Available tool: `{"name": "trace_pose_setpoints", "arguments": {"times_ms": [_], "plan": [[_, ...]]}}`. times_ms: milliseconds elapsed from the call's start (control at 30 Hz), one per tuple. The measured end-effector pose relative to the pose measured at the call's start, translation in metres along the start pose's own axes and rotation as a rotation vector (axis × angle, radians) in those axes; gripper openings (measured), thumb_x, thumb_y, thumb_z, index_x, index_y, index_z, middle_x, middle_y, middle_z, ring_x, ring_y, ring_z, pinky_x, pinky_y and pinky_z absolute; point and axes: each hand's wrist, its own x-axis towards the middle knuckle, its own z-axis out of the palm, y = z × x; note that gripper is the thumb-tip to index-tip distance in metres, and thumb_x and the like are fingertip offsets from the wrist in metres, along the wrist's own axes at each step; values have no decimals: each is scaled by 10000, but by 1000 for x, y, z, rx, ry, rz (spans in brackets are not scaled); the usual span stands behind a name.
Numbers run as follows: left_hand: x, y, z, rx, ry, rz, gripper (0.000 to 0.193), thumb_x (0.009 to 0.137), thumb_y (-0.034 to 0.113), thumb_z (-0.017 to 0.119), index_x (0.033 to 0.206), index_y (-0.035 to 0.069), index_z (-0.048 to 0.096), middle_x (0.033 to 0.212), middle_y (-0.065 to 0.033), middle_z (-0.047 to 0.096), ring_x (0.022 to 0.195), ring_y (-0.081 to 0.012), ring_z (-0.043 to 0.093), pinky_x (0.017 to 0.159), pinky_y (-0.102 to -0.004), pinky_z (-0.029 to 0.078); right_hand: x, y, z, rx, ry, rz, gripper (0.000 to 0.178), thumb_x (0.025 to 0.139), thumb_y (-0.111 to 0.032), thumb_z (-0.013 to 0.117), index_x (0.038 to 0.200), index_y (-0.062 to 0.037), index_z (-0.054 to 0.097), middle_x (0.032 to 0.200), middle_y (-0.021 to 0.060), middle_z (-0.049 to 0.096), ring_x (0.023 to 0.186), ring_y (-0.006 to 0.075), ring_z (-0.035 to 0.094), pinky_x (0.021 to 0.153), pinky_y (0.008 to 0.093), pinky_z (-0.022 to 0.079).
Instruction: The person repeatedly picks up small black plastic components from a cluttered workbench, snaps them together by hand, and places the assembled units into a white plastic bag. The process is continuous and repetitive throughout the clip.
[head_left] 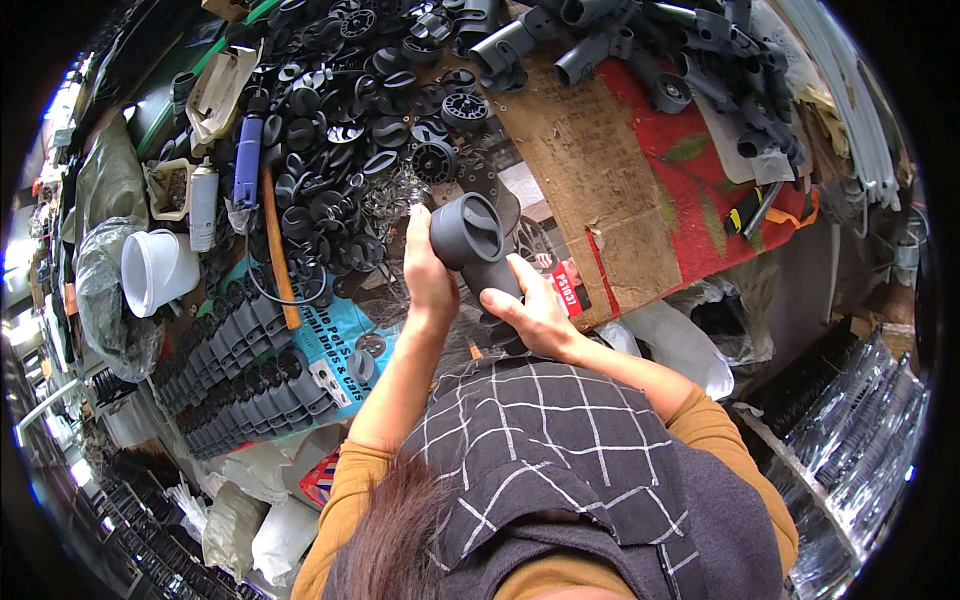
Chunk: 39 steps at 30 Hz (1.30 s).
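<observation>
Close to my apron, both hands hold a dark grey plastic handle part (465, 228) with a round, cup-like head and a narrower tube. My left hand (432, 275) grips the side of the round head, its thumb pointing up along it; its other fingers are mostly hidden. Lower down, my right hand (535, 312) wraps around the tube. In the head's opening sits a twist knob with a raised bar. Just beyond my left hand lies a heap of small metal pieces (400, 190). A large pile of loose black knobs (335, 130) spreads behind it.
Rows of grey parts (245, 335) stand at left, near a wooden tool handle (280, 245), a purple power tool (248, 160), a spray can (203, 208) and a white bucket (160, 270). Tubular grey parts (600, 45) lie beyond the cardboard (600, 165); a yellow-black cutter (743, 213) lies right.
</observation>
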Motion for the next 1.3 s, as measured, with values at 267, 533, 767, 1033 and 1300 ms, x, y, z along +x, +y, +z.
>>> {"name": "trace_pose_setpoints", "arguments": {"times_ms": [267,533,767,1033,1300], "plan": [[-6,-10,-3,207,-227,166,454,987,439,403,1008,40,618,928,-69,655,832,-152,617,804,-297,476,38,-19,-25,-713,337,-664,376,948,-436,486,909,-68,545,827,121,521,786,313,488,727,400,379],[-2,-13,5,266,-186,186,510,988,441,355,1084,2,596,970,-91,645,873,-177,610,850,-314,463,34,-22,-25,-651,394,-536,374,938,-412,522,843,-56,585,787,122,577,742,324,532,731,420,398],[20,-20,16,-44,-136,-156,538,982,511,341,1016,57,628,823,-7,667,742,-104,637,657,-246,504,8,-3,-17,-329,193,-278,822,732,-227,745,1409,-28,322,1258,227,523,1167,357,531,986,420,409],[37,-33,4,328,-148,-202,710,899,690,386,1373,162,405,1216,-62,449,1128,-193,483,942,-397,434,11,62,-92,-680,635,61,931,773,-403,720,1423,67,247,1288,294,455,1193,412,452,1045,457,336],[35,-38,-15,291,-86,-171,290,949,266,582,1197,122,538,1114,-3,570,985,-106,564,829,-276,452,150,-1,-104,-634,582,-274,786,767,-438,702,1370,-39,392,1246,228,475,1160,367,441,1014,459,331]]}}
